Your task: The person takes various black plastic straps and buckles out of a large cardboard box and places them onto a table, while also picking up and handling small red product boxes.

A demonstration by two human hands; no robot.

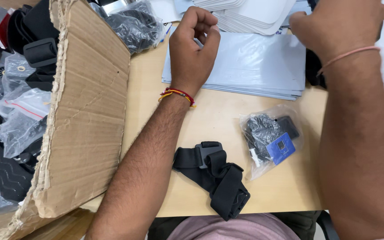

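Grey plastic mailer bags (254,66) lie stacked at the far side of the tabletop (210,115). Over them the left hand (194,46) is curled loosely, grasping nothing I can see; the right hand (334,24) reaches to their far edge, fingers hidden, grip unclear. Nearer lie a black strap (216,178) and a clear pouch (270,138).

strap (214,178) left of bagged parts (272,140) | envelope stack (245,66) behind both

Torn cardboard box (90,111) at left, black folded strap (214,175) on wooden surface (218,115), clear bag of black parts (270,138) beside it
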